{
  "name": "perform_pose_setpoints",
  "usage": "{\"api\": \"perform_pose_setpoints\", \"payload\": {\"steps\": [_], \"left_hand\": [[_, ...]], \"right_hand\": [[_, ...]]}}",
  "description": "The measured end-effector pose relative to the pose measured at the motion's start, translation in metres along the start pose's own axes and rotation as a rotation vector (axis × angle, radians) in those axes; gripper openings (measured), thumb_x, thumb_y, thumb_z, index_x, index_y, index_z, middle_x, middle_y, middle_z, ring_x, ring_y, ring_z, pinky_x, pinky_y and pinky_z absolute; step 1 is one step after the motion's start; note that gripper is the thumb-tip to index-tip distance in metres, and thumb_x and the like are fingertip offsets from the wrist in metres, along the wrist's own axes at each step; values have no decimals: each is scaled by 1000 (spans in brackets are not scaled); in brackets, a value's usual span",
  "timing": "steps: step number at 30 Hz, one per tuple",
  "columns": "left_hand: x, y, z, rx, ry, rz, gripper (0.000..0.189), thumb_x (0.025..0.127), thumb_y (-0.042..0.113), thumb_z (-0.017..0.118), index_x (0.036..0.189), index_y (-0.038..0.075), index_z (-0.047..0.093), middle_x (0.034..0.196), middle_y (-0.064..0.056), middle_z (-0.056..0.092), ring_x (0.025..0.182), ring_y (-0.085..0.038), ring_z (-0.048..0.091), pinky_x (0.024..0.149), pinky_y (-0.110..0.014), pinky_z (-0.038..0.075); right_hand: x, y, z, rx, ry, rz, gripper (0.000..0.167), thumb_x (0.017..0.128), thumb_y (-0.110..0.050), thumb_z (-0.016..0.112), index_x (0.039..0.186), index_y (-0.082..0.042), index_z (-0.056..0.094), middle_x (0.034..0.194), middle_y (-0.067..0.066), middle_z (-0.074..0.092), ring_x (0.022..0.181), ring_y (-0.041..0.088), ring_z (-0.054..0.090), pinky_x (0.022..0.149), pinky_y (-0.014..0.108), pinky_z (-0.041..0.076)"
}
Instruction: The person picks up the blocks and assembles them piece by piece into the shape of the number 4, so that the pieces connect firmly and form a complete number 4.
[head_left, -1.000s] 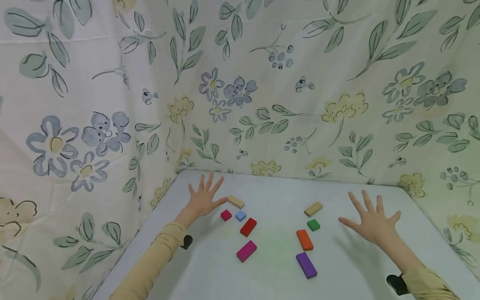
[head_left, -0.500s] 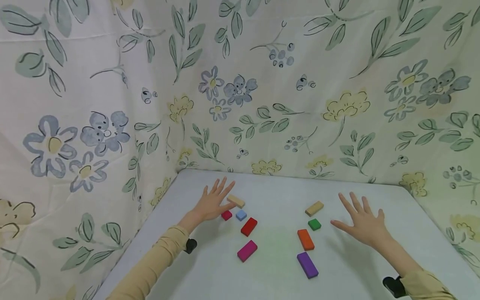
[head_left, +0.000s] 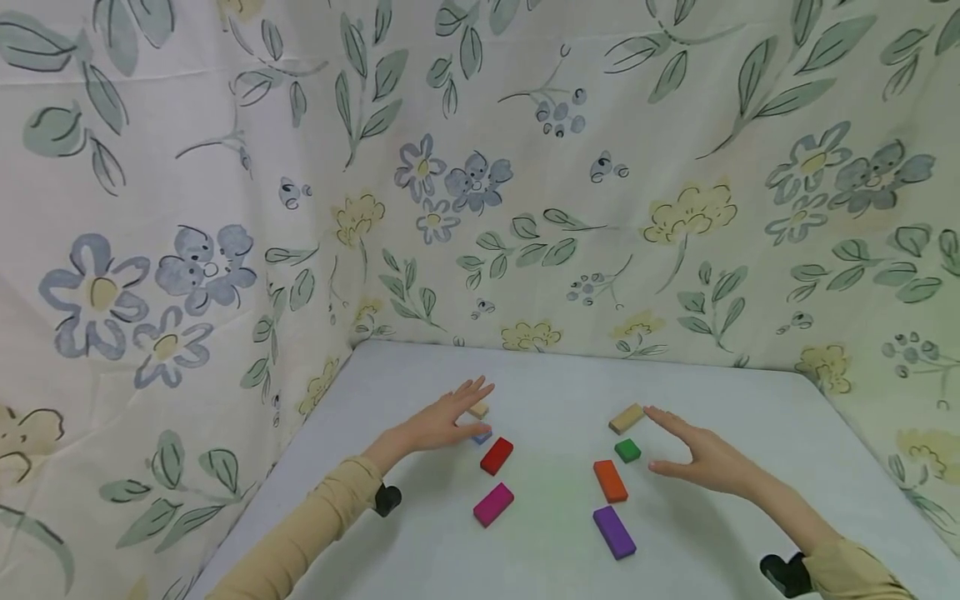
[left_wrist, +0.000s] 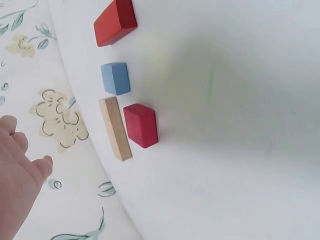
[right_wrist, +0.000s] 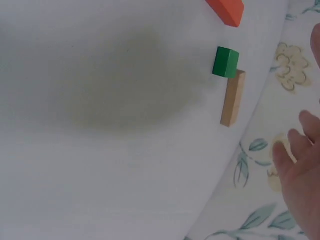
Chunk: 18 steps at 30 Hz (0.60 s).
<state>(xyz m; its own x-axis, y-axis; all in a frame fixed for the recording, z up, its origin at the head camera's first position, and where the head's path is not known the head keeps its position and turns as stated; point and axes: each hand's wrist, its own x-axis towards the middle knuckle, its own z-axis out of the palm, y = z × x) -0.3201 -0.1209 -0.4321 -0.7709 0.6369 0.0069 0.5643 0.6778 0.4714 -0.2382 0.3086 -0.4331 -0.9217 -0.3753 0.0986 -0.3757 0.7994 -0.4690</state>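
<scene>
My left hand (head_left: pixel 438 421) hovers above the left group of blocks, fingers stretched out and nothing held. Under it lie a natural wood block (left_wrist: pixel 116 129), a light blue block (left_wrist: pixel 115 78) and a crimson block (left_wrist: pixel 141 125); in the head view the hand hides the crimson one. Closer to me are a red block (head_left: pixel 497 457) and a magenta block (head_left: pixel 493 505). My right hand (head_left: pixel 708 458), also holding nothing, is raised just right of another natural wood block (head_left: pixel 626 418) and a green block (head_left: pixel 627 451). An orange block (head_left: pixel 611 481) and a purple block (head_left: pixel 614 532) lie nearer me.
The blocks lie on a white table (head_left: pixel 547 442). Floral cloth (head_left: pixel 525 192) hangs behind its far edge and along the left side. A dark wrist strap piece (head_left: pixel 786 575) shows under the right sleeve, and a similar one (head_left: pixel 387 500) under the left.
Both hands have moved inward toward the blocks and turned, the left to the right and the right to the left. The spread fingers have drawn closer together. The blocks have stayed put.
</scene>
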Motion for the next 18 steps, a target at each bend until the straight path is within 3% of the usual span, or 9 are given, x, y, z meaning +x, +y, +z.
{"api": "perform_pose_setpoints", "payload": {"steps": [4,9,18], "left_hand": [[-1,4,4,-49,-33,30,73,92,53,51,152,29,19,161,3,11,148,-22,14,115,-53,22],[-3,10,7,-149,-81,34,70,91,51,54,150,29,25,159,8,17,145,-20,25,107,-51,38],[-9,10,19,-247,-153,64,59,90,37,63,144,23,42,148,6,43,136,-18,41,109,-41,39]], "right_hand": [[1,-6,0,51,-58,-51,78,81,-41,72,141,-2,41,138,28,47,117,50,52,88,58,49],[3,-7,5,121,-147,-105,70,84,-37,70,137,1,46,134,28,52,112,50,55,86,55,50],[2,-12,18,297,-300,-157,53,84,-24,71,126,6,56,126,27,58,107,43,59,84,51,52]]}}
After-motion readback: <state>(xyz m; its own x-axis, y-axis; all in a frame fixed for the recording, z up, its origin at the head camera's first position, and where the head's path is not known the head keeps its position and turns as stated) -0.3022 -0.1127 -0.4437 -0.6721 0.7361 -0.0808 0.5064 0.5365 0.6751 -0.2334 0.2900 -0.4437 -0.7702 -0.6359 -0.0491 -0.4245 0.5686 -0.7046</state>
